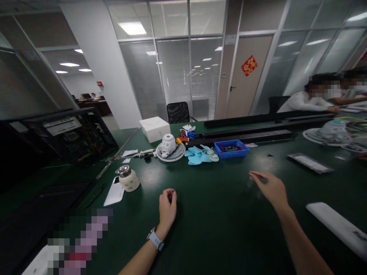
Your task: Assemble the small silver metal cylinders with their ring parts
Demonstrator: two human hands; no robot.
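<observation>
My left hand (pixel 168 208), with a watch (pixel 155 239) on its wrist, is held over the green table with its fingers curled in and the thumb against them. Whatever it may hold is hidden. Further right, my right hand (pixel 271 189) has thumb and forefinger pinched together, with a small shiny bit at the tips too small to name. Beyond the hands lie light blue fan blades (pixel 197 156), a blue tray (pixel 233 151) with coloured wires in it, and a white fan part with a round grille (pixel 178 153).
To the left stand a cream jar-like bottle (pixel 130 181), a white phone-sized slab (pixel 114 194) and an opened computer case (pixel 77 133). A white box (pixel 155 128) and long black rails (pixel 243 133) lie behind. At right are a white elongated casing (pixel 338 227) and seated people.
</observation>
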